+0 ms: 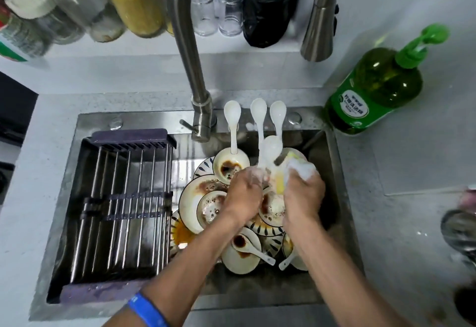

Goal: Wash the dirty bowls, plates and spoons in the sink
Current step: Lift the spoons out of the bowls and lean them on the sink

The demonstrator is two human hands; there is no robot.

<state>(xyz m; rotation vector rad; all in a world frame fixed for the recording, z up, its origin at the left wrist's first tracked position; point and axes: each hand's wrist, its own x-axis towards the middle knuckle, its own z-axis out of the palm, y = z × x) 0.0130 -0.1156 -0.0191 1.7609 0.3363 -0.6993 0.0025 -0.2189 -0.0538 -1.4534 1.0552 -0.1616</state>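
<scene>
My left hand (244, 192) grips the handle of a white spoon (270, 148), bowl end up, above the sink (332, 161). My right hand (304, 192) presses a foamy yellow sponge (280, 181) against that spoon. Under both hands lies a pile of dirty bowls and plates (195, 197) with brown stains, plus a stained spoon (247, 245) near the front. Three white spoons (257, 110) lean on the sink's back ledge.
A dark drying rack (121, 197) fills the sink's left half. The steel faucet (190, 69) arches over the back, its spray head (319, 32) hanging at the right. A green soap bottle (373, 87) stands on the counter to the right. Jars line the back shelf.
</scene>
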